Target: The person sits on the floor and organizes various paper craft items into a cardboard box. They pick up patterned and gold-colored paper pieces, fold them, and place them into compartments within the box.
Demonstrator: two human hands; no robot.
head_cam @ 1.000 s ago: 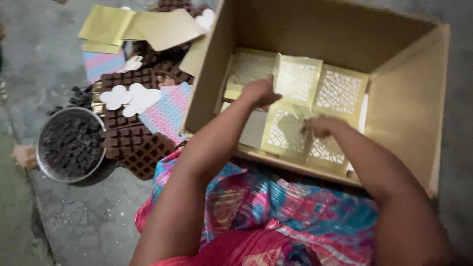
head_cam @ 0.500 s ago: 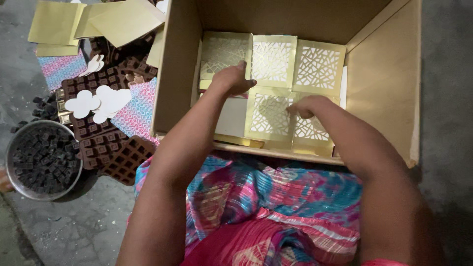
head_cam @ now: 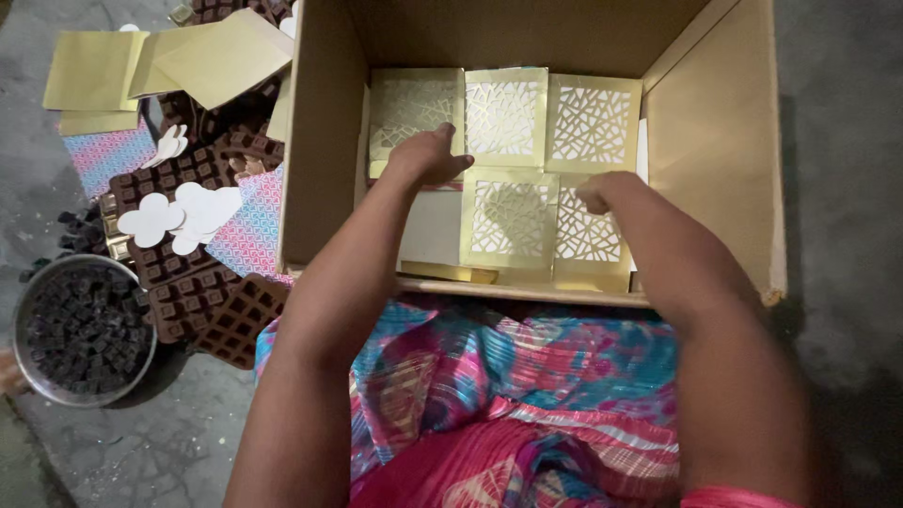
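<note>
A large open cardboard box (head_cam: pixel 715 141) is shown standing on a grey concrete floor (head_cam: pixel 847 188), with both of the person's forearms reaching into it from the near edge. The box bottom is covered by square gold lattice-cut box lids (head_cam: pixel 505 118), laid flat in two rows and touching edge to edge.

In the foreground, below both arms, a pink, blue and red patterned garment (head_cam: pixel 527 395) is seen.

The left hand (head_cam: pixel 425 155) is laid palm down at the lower edge of the far-left gold lid (head_cam: pixel 400 102), with the fingers loosely curled and the thumb extended to the right; the grip is not closed on anything that can be seen. A plain white panel (head_cam: pixel 433 228) lies just on the near side of this hand.

The right hand (head_cam: pixel 602 191) is placed on the near-right lattice lid (head_cam: pixel 588 235), fingers bent under; whether its grip is pinched on the lid's edge cannot be told. The near-middle lid (head_cam: pixel 508 218) lies between the two hands.

To the left of the left hand, outside the box wall, brown silicone chocolate moulds (head_cam: pixel 193 292) are spread on the floor. A round metal bowl (head_cam: pixel 19 367) filled with small dark chocolate cubes (head_cam: pixel 80 329) stands farther left and nearer the person. Plain gold card sheets (head_cam: pixel 94 71) lie at the far left, with pink-and-blue patterned sheets (head_cam: pixel 249 226) beside the moulds. White flower-shaped cutouts (head_cam: pixel 179 209) rest on top of the moulds.
</note>
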